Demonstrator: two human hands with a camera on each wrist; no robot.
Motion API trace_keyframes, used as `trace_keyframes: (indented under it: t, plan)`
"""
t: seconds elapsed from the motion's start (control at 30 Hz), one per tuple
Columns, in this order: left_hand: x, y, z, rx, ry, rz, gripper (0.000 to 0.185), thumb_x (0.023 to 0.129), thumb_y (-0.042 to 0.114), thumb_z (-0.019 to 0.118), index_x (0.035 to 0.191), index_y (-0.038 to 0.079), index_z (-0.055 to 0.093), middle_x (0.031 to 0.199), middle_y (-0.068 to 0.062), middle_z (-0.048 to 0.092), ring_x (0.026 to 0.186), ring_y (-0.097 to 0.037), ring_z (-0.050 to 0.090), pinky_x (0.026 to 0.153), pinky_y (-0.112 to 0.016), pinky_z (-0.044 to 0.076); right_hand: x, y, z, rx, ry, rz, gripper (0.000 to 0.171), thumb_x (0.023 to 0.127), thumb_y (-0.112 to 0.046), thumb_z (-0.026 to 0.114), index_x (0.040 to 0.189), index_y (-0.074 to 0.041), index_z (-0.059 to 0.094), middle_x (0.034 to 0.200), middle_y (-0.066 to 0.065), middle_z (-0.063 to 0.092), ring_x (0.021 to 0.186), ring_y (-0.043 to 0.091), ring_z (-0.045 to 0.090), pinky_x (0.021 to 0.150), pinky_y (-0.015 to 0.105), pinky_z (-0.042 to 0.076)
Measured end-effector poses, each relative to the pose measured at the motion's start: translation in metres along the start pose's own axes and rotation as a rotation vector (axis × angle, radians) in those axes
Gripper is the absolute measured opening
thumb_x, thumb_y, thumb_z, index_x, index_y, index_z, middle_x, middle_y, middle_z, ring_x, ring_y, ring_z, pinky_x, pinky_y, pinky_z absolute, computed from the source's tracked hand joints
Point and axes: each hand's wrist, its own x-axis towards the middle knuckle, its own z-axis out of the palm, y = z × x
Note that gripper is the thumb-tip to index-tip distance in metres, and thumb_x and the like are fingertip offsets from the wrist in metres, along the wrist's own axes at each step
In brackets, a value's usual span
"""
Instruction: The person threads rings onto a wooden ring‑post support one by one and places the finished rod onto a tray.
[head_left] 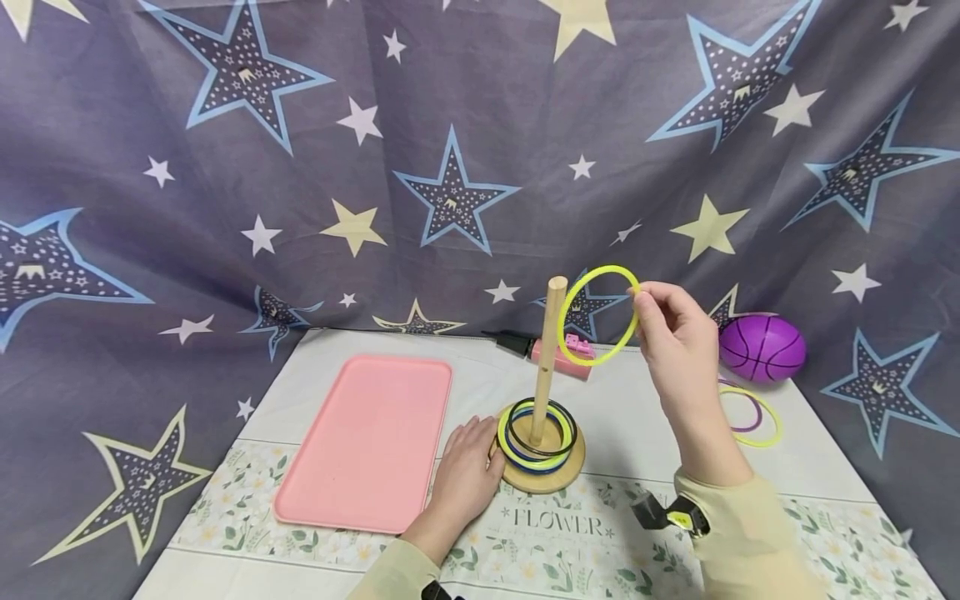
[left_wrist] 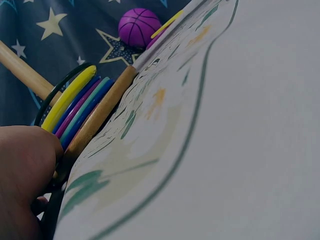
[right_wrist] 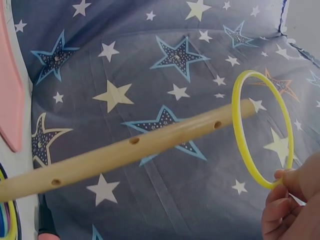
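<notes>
My right hand (head_left: pixel 667 325) pinches a yellow-green ring (head_left: pixel 597 315) in the air, just right of the top of a wooden peg (head_left: pixel 548 358). In the right wrist view the ring (right_wrist: pixel 262 129) sits at the peg's (right_wrist: pixel 125 150) tip, held by my fingertips (right_wrist: pixel 287 182). The peg stands on a round wooden base (head_left: pixel 543 473) with several coloured rings (head_left: pixel 538 433) stacked round it. My left hand (head_left: pixel 467 475) rests flat on the table against the base's left edge. The left wrist view shows the stacked rings (left_wrist: pixel 75 107) and base (left_wrist: pixel 97 117) edge-on.
A pink tray (head_left: pixel 371 440) lies left of the base. A purple ball (head_left: pixel 761 347) sits at the table's back right, with loose yellow and purple rings (head_left: pixel 750 412) in front of it. A pink and black object (head_left: pixel 551 350) lies behind the peg. A starry cloth hangs behind.
</notes>
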Motion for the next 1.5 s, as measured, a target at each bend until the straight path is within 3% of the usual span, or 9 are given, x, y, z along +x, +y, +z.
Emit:
trace_keyframes:
  t: [0.9, 1.5]
  plan:
    - [-0.001, 0.000, -0.002, -0.006, -0.004, -0.002, 0.051, 0.109, 0.020, 0.065, 0.156, 0.001, 0.060, 0.160, -0.018, 0.058, 0.157, -0.040, 0.044, 0.134, -0.058, 0.025, 0.000, 0.012, 0.031, -0.255, -0.085, 0.019, 0.026, 0.114, -0.023, 0.065, 0.122, -0.002, 0.077, 0.091, 0.011, 0.063, 0.076, 0.016, 0.054, 0.061, 0.020, 0.044]
    - [-0.001, 0.001, -0.001, 0.001, 0.000, -0.006, 0.049, 0.109, 0.020, 0.063, 0.155, 0.003, 0.061, 0.160, -0.017, 0.059, 0.157, -0.040, 0.044, 0.134, -0.057, 0.025, -0.007, 0.050, 0.028, -0.305, -0.139, 0.122, 0.024, 0.114, -0.021, 0.065, 0.119, -0.001, 0.076, 0.086, 0.012, 0.063, 0.074, 0.016, 0.057, 0.060, 0.019, 0.049]
